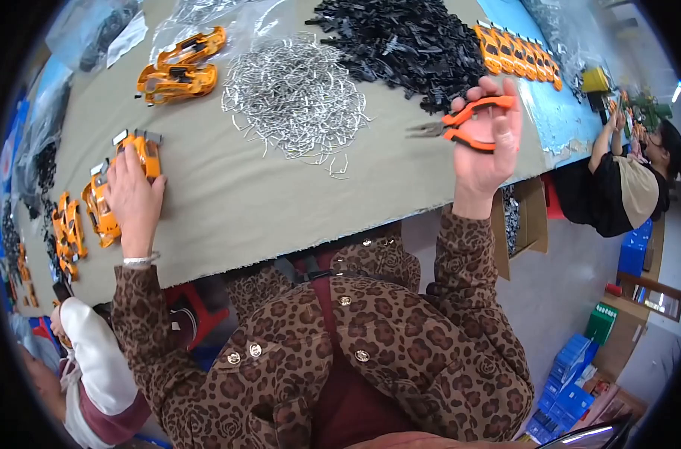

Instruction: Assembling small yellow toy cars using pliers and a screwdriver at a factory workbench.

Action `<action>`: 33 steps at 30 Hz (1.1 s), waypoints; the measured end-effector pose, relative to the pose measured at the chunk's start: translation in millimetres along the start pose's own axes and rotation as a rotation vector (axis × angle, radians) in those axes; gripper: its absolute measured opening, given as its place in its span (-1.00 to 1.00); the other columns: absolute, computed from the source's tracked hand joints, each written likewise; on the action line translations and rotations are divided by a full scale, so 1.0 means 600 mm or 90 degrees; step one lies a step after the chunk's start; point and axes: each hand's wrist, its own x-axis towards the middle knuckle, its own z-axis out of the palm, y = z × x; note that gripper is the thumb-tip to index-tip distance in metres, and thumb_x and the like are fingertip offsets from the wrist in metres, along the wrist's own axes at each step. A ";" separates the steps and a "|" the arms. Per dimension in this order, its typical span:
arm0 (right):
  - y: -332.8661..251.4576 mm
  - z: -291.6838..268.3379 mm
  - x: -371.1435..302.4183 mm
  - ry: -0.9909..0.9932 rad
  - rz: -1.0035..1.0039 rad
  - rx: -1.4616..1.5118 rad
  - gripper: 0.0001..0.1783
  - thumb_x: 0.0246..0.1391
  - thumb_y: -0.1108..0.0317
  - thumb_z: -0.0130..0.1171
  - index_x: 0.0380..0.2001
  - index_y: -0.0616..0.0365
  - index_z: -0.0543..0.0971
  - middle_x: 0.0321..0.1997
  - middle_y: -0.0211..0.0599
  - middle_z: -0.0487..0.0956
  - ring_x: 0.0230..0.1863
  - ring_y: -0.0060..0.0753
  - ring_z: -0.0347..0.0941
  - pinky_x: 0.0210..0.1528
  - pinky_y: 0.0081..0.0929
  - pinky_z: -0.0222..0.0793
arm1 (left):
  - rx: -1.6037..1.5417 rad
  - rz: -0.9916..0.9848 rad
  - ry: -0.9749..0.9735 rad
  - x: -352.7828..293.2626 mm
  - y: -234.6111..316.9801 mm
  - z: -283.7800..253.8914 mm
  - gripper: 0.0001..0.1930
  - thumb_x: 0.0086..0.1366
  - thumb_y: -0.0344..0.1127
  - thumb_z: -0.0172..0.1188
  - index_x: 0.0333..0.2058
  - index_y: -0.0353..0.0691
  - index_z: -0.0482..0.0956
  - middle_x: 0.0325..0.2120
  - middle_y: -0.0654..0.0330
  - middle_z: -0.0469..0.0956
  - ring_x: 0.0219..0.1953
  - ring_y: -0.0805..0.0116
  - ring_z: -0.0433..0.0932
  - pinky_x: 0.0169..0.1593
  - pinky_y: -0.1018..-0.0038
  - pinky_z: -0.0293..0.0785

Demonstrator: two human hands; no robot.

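Table (400,176): stretched out before me under a greyish-green cover, with the other work things spread over it.
Leopard-print jacket (415,337): mine, its sleeves reaching up to both my wrists.
Black heap (404,45): many small dark parts, piled toward the far side.
Wire heap (295,93): short bent silvery pieces, left of the black ones, a few strays lying nearer me.
Co-worker (636,176): sat off to my right, both hands raised.
Cardboard box (533,213): stood below the edge, just right of my right wrist, silvery bits inside.
Orange row (516,52): toy car bodies lined up side by side, right of the black heap.
Left hand (133,194): palm down, half open, fingers laid over a toy car; I couldn't tell how firmly they gripped.
Right hand (486,161): palm up, loosely curled, holding pliers.
Toy car (147,156): orange, under my left fingers, another orange one just beside it.
Pliers (460,115): across my right palm, orange handles spread, nose pointing left, beyond the near edge.
Bracelet (140,260): pale, around my left wrist.
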 end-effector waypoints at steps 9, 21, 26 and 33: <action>0.087 -0.020 0.101 -0.035 -0.162 0.145 -0.46 0.07 0.37 0.06 0.12 0.28 0.22 -0.02 -0.12 0.39 -0.10 -0.35 0.36 -0.11 -0.34 0.39 | -0.063 0.208 0.289 -0.053 0.007 0.022 -0.52 -0.04 -0.37 0.29 -0.08 -0.20 0.39 -0.02 0.13 0.33 0.05 0.04 0.28 0.08 0.17 0.17; 0.054 -0.001 0.100 -0.071 -0.021 0.221 -0.47 0.02 0.37 0.17 0.06 0.25 0.30 -0.11 -0.19 0.45 -0.18 -0.38 0.41 -0.17 -0.43 0.44 | -0.356 0.268 0.060 -0.109 0.086 -0.005 -0.71 0.04 -0.43 0.24 -0.24 -0.27 0.42 -0.46 0.15 0.40 -0.49 0.25 0.45 -0.42 0.39 0.39; 0.043 0.002 0.106 -0.124 -0.027 0.224 -0.45 0.00 0.35 0.20 0.06 0.25 0.31 -0.10 -0.17 0.46 -0.16 -0.37 0.42 -0.16 -0.44 0.45 | -0.433 0.232 0.059 -0.115 0.088 -0.002 -0.73 0.08 -0.40 0.24 -0.23 -0.31 0.44 -0.42 0.14 0.40 -0.51 0.29 0.43 -0.42 0.42 0.39; 0.033 0.007 0.148 -0.203 0.095 0.033 -0.45 0.02 0.32 0.18 0.08 0.26 0.30 -0.09 -0.16 0.46 -0.16 -0.38 0.44 -0.16 -0.48 0.45 | -0.402 0.210 0.134 -0.120 0.075 -0.008 -0.76 0.16 -0.42 0.17 -0.18 -0.30 0.48 -0.34 0.13 0.44 -0.46 0.33 0.44 -0.39 0.49 0.40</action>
